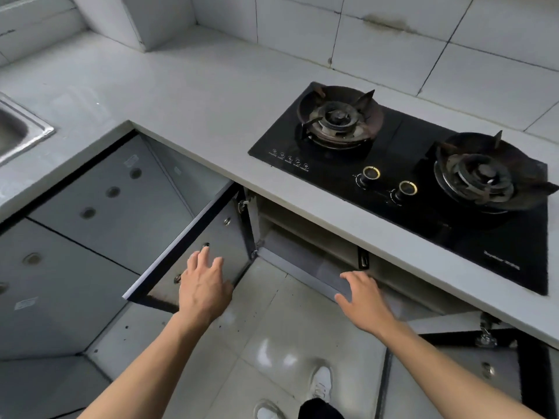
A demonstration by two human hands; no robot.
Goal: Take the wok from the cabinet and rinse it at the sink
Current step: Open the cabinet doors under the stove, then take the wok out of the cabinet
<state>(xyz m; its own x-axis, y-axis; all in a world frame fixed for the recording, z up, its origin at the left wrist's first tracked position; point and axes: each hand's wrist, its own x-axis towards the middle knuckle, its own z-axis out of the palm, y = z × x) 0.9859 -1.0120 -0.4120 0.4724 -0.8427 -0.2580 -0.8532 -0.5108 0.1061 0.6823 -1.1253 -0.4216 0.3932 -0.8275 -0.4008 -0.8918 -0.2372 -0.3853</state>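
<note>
The cabinet (pixel 305 240) under the gas hob stands open, its left door (pixel 193 252) swung out toward me and its right door (pixel 453 367) swung out at the lower right. No wok shows; the countertop hides most of the cabinet's inside. My left hand (pixel 202 285) reaches forward with fingers spread, in front of the left door's inner face. With straight fingers, my right hand (pixel 363 294) reaches over the cabinet's grey bottom edge (pixel 302 267). Neither hand holds anything. A corner of the steel sink (pixel 21 134) shows at the far left.
A black two-burner gas hob (pixel 393 176) sits in the grey countertop (pixel 181 95), with tiled wall behind. Closed glossy cabinet doors (pixel 90 207) run below the sink side. The tiled floor (pixel 272 343) and my white shoes (pixel 320 385) are below.
</note>
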